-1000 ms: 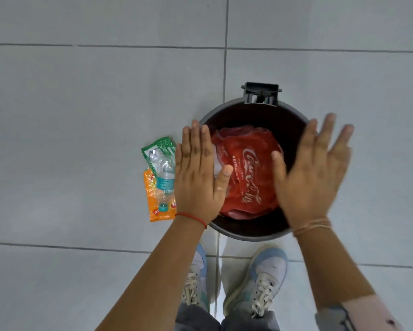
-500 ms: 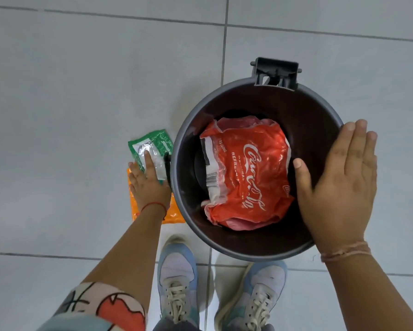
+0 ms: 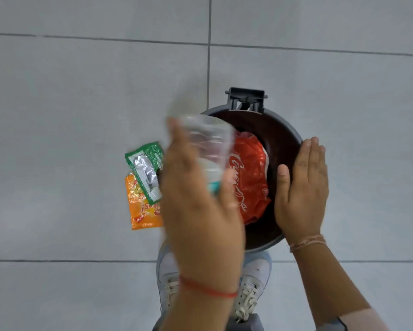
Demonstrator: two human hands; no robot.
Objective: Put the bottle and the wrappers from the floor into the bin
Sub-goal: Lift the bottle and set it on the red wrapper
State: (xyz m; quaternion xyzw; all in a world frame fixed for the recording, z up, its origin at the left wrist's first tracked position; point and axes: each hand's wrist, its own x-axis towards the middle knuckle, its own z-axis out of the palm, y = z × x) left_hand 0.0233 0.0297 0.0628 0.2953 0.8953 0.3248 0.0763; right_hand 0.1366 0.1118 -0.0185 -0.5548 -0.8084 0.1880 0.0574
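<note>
My left hand (image 3: pixel 200 218) grips a clear plastic bottle (image 3: pixel 205 144), blurred by motion, raised over the left rim of the round dark bin (image 3: pixel 289 130). A red Coca-Cola wrapper (image 3: pixel 251 173) lies inside the bin. On the floor left of the bin lie a green and silver wrapper (image 3: pixel 146 168) and, partly under it, an orange wrapper (image 3: pixel 141 209). My right hand (image 3: pixel 303 187) is flat with fingers together, over the bin's right rim, holding nothing.
Grey floor tiles (image 3: pixel 81 115) surround the bin. A black hinge bracket (image 3: pixel 246 99) sticks out at the bin's far rim. My two light sneakers (image 3: pixel 253 283) stand just below the bin.
My left hand has taken the bottle off the wrappers on the floor and lifted it up toward the bin. The right hand stays by the bin's right rim.
</note>
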